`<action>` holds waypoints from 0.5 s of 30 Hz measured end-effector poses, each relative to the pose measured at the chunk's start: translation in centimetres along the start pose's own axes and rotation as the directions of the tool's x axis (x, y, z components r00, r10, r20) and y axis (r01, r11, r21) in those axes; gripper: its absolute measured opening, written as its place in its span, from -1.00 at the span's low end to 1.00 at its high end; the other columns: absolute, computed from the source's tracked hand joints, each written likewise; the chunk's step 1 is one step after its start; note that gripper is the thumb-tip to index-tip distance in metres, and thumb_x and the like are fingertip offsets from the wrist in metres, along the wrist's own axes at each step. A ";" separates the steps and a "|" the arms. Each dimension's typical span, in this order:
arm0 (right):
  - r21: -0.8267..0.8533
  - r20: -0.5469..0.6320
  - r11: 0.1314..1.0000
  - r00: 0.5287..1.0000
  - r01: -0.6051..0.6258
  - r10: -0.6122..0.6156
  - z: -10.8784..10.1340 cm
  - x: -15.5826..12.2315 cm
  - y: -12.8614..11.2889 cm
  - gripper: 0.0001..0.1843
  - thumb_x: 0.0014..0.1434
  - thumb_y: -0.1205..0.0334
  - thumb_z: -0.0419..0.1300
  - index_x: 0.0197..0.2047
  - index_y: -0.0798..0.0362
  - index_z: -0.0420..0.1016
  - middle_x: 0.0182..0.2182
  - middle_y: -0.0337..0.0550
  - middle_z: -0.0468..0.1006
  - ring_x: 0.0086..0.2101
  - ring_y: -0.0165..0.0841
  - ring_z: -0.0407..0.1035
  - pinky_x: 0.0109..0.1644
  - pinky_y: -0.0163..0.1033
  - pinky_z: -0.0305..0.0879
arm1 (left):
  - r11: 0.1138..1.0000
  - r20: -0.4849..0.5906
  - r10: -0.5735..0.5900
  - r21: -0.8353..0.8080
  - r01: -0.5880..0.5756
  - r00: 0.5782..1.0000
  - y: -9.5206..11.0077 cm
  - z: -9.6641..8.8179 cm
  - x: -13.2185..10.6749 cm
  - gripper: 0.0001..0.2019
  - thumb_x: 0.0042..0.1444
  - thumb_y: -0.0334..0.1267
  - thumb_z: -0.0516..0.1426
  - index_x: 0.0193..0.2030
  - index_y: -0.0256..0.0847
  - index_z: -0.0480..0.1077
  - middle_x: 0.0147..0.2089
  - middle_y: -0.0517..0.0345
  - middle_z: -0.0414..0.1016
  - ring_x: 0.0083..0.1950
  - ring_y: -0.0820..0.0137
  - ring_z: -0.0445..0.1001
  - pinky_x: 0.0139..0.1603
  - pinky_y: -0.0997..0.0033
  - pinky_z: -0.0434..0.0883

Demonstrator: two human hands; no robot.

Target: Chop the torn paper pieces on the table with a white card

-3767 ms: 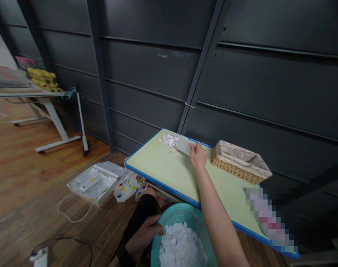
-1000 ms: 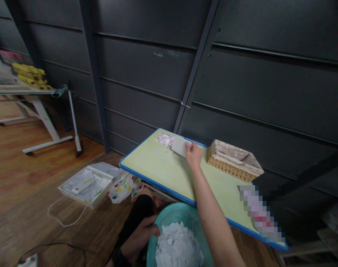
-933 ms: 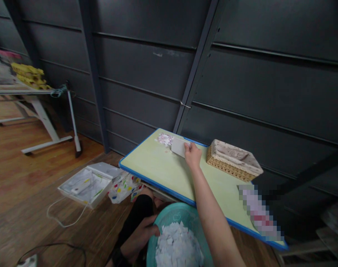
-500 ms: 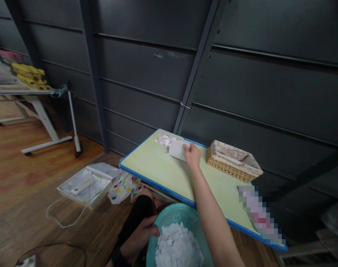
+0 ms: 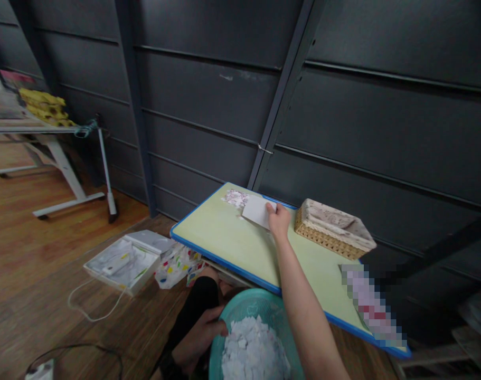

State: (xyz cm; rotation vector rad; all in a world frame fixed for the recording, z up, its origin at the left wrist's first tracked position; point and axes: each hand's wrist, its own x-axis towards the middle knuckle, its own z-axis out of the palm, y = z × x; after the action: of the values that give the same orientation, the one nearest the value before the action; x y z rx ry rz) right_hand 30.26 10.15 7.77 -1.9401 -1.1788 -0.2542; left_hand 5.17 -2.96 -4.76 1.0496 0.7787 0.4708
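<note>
My right hand (image 5: 279, 218) reaches across the low green table (image 5: 228, 237) and pinches a white card (image 5: 256, 211) by its right edge. The card is held just right of a small heap of paper scraps (image 5: 235, 198) at the table's far corner. My left hand (image 5: 203, 335) grips the rim of a teal basket (image 5: 264, 309) on my lap, which is filled with white paper scraps (image 5: 252, 351).
A woven basket with a cloth lining (image 5: 333, 229) stands on the table to the right of my hand. A blurred flat item (image 5: 369, 306) lies near the table's right edge. On the wooden floor are an open white box (image 5: 123, 261), a patterned bag (image 5: 177, 264) and a cable (image 5: 85, 311). A dark panelled wall stands behind the table.
My right hand has drawn the card slightly to the right, away from the small heap. The left hand and the teal basket have stayed put.
</note>
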 end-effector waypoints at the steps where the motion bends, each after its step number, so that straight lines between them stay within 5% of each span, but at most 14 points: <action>1: -0.005 0.009 1.000 1.000 0.004 -0.004 0.0 0.0 0.0 -0.61 0.19 0.00 -0.05 -0.45 0.09 0.41 -0.58 -0.17 0.38 -0.49 -0.35 0.13 -0.40 -0.29 -0.09 | 1.000 0.004 0.005 0.008 -0.005 1.000 0.0 0.0 0.0 -0.87 -0.09 -0.25 0.14 -0.45 -0.07 0.54 -0.56 0.35 0.51 -0.36 0.34 0.46 -0.41 0.40 0.23; 5: 0.004 0.047 1.000 0.998 0.028 -0.028 0.1 0.1 0.1 -0.60 0.20 0.00 -0.04 -0.45 0.09 0.43 -0.56 -0.15 0.41 -0.49 -0.34 0.16 -0.40 -0.30 -0.08 | 0.999 0.014 0.025 0.034 -0.025 1.000 0.0 0.0 0.0 -0.84 -0.04 -0.22 0.12 -0.45 -0.08 0.55 -0.56 0.35 0.49 -0.33 0.34 0.46 -0.38 0.38 0.23; 10: -0.032 -0.082 0.999 0.996 -0.023 0.020 0.0 0.2 0.4 -0.59 0.25 0.03 -0.07 -0.38 0.13 0.45 -0.48 -0.07 0.48 -0.45 -0.33 0.22 -0.39 -0.30 -0.08 | 0.999 0.016 0.032 0.034 -0.032 0.999 -0.2 -0.1 0.1 -0.87 -0.02 -0.21 0.19 -0.39 -0.18 0.54 -0.54 0.28 0.49 -0.32 0.30 0.45 -0.34 0.35 0.31; 15: -0.149 -0.071 0.988 0.997 0.029 -0.040 0.4 -0.1 0.5 -0.61 0.29 0.05 -0.05 -0.35 0.12 0.45 -0.46 -0.06 0.50 -0.46 -0.36 0.24 -0.39 -0.30 -0.14 | 1.000 0.064 0.011 0.010 -0.011 0.998 -0.4 -0.2 0.1 -0.73 0.14 -0.12 0.14 -0.13 -0.28 0.44 -0.19 0.14 0.53 -0.23 0.32 0.50 -0.22 0.23 0.46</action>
State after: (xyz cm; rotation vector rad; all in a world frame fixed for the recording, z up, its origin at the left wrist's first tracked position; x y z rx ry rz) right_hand 30.54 10.32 7.17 -2.0213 -1.1736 -0.4395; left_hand 5.04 -2.94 -5.21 1.0743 0.7193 0.4406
